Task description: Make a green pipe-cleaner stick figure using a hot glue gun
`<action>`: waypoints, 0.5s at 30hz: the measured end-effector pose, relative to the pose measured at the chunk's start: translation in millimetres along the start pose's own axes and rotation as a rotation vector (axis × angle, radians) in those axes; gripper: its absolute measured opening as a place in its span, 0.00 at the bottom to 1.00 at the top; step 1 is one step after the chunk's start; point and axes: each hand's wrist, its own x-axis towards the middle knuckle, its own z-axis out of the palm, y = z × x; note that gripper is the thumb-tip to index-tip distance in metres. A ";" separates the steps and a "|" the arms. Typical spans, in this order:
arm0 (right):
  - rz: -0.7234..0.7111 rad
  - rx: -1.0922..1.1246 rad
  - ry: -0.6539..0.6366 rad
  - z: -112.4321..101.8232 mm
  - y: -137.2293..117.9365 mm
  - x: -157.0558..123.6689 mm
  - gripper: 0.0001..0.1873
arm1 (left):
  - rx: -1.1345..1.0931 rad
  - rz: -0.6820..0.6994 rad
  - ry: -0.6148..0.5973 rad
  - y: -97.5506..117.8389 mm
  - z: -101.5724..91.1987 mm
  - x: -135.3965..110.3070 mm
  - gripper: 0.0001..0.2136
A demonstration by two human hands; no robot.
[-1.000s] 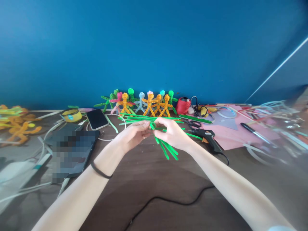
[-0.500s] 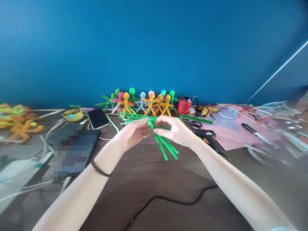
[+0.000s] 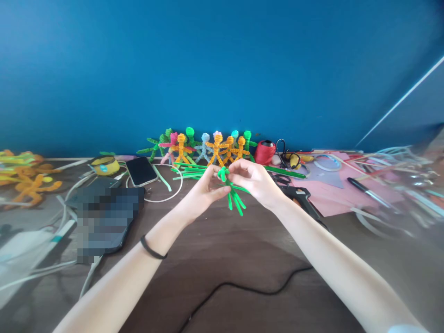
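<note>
Green pipe cleaners (image 3: pixel 236 198), bunched and wound at one end, hang between my two hands above the table. My left hand (image 3: pixel 209 190) pinches the bunch from the left, thumb underneath near the wound end. From the right, my right hand (image 3: pixel 250 179) closes its thumb and fingers on the same wound top. Several loose ends point down and to the right. Just behind my hands lie more straight green pipe cleaners (image 3: pixel 189 172) on the table. Beyond them a row of pipe-cleaner figures (image 3: pixel 217 144) stands against the blue wall.
To the left are a phone (image 3: pixel 141 171), a dark tablet-like device (image 3: pixel 133 208), white cables and orange figures (image 3: pixel 33 182). A glue gun (image 3: pixel 305 203), red spool (image 3: pixel 265 151), pink paper (image 3: pixel 338 201) and marker (image 3: pixel 369 192) lie right. A black cord (image 3: pixel 243 290) crosses the table in front.
The pipe cleaner bunch has turned, its wound end now facing me more and its loose ends looking shorter. My left hand has shifted right, its thumb now under the bunch.
</note>
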 end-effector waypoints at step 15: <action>0.135 0.218 -0.083 8.0 3.7 -2.6 0.14 | 0.227 0.074 0.100 0.1 3.9 2.2 0.10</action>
